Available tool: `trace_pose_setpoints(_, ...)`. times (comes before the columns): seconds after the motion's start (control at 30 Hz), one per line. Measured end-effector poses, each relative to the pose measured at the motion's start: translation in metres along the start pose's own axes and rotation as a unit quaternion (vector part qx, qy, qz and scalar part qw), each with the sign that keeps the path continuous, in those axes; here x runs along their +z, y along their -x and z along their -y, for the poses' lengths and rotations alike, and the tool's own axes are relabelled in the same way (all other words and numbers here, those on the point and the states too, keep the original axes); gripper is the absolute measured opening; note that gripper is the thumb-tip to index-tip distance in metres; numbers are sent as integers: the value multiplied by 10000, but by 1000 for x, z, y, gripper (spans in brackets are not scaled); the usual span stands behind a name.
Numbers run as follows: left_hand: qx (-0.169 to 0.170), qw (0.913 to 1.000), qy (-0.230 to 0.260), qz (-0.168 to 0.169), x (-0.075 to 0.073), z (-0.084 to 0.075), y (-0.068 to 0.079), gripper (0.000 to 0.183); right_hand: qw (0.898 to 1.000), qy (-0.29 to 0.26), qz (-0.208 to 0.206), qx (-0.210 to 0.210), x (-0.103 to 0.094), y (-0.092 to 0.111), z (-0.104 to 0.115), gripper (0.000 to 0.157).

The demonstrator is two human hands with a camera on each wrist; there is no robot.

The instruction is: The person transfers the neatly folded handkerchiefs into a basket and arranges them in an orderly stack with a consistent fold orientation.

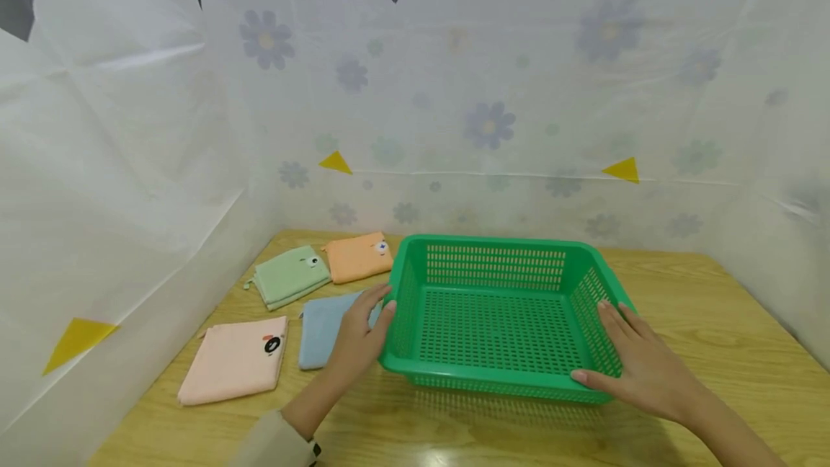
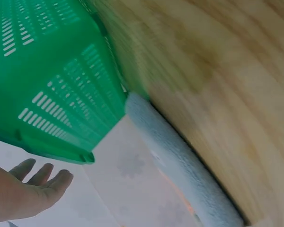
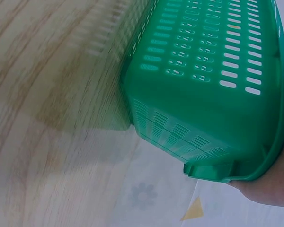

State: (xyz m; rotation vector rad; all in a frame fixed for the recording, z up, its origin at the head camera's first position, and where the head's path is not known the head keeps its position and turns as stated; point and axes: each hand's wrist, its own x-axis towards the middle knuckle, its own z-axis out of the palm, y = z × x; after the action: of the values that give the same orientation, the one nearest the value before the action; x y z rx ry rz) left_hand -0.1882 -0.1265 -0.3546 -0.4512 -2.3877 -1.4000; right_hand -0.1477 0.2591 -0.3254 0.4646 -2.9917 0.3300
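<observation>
An open green plastic basket (image 1: 493, 372) with slotted walls stands on the table. My left hand (image 1: 358, 337) is at its left rim, with fingers and thumb spread apart. In the left wrist view, the loosely bent fingers (image 2: 40, 177) appear beside the rim, not wrapped round it. Over the basket's front right corner lies my right hand (image 1: 651, 377), its fingers extended across the side rim and its thumb on the front rim. Partly hidden behind my left hand is a blue folded cloth (image 1: 319, 330) next to the basket.
A pink folded cloth (image 1: 233, 362) lies front left, with a green one (image 1: 290, 279) and an orange one (image 1: 357, 259) farther back. Several have small face-like patches. White patterned sheeting (image 1: 415, 92) encloses the wooden table (image 1: 700, 323) at the back and sides.
</observation>
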Motion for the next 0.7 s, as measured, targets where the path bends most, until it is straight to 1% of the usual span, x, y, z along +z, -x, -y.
trace_pose_setpoints(0.07,-228,9997,110,-59,-4,5,-1,39,10000,-7,-6,4,0,0,0,101)
trace_pose_setpoints(0.17,-520,9985,141,-98,-8,14,-2,36,10000,-34,-6,9,-1,0,1,101)
trace_pose_setpoints(0.4,-1092,9937,245,0,-19,26,-3,36,10000,-34,0,28,-2,1,2,101)
trace_pose_setpoints(0.53,-1386,9903,74,-16,-28,34,-4,36,10000,-41,-16,27,-2,0,3,101)
trace_pose_setpoints(0.7,-1892,9819,-26,5,-37,44,-7,38,10000,-60,-53,13,-3,1,4,102)
